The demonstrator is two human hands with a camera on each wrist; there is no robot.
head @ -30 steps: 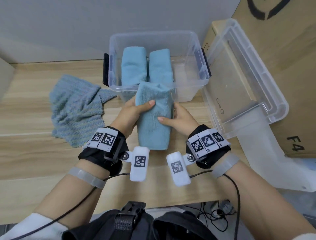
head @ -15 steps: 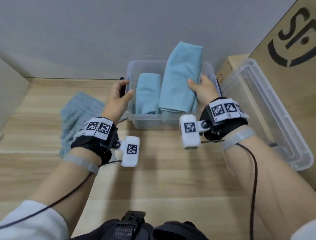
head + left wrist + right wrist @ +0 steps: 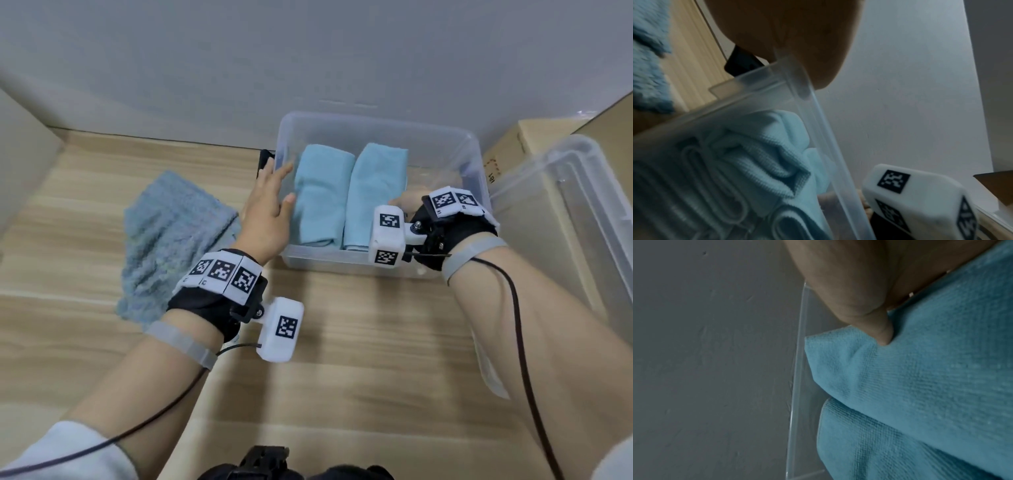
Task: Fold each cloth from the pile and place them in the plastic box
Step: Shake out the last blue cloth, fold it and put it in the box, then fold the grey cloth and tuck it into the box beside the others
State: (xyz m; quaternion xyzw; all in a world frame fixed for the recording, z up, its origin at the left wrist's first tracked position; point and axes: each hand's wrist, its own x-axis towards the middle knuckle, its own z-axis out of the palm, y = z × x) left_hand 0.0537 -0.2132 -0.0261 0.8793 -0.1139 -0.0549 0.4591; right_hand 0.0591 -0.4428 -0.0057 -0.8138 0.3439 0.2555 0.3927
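A clear plastic box (image 3: 346, 264) stands at the back of the wooden table. Two folded light blue cloths lie in it side by side, a left one (image 3: 322, 198) and a right one (image 3: 375, 192). My right hand (image 3: 407, 202) is down inside the box at the right. It holds a folded blue cloth (image 3: 920, 369), with the thumb (image 3: 869, 313) dug into it, above another fold (image 3: 890, 443). My left hand (image 3: 272, 202) rests with straight fingers on the box's left rim (image 3: 818, 113). A crumpled grey-blue cloth (image 3: 171, 240) lies left of the box.
The box's clear lid (image 3: 568, 212) leans against cardboard boxes (image 3: 507, 147) at the right. A grey wall runs close behind the box. A black latch (image 3: 264, 164) sits on the box's left end. Bare wooden table (image 3: 359, 342) stretches in front.
The right hand has carried the folded cloth from the table up over the box and down inside it. The left hand let go of the cloth and went to the box's left rim.
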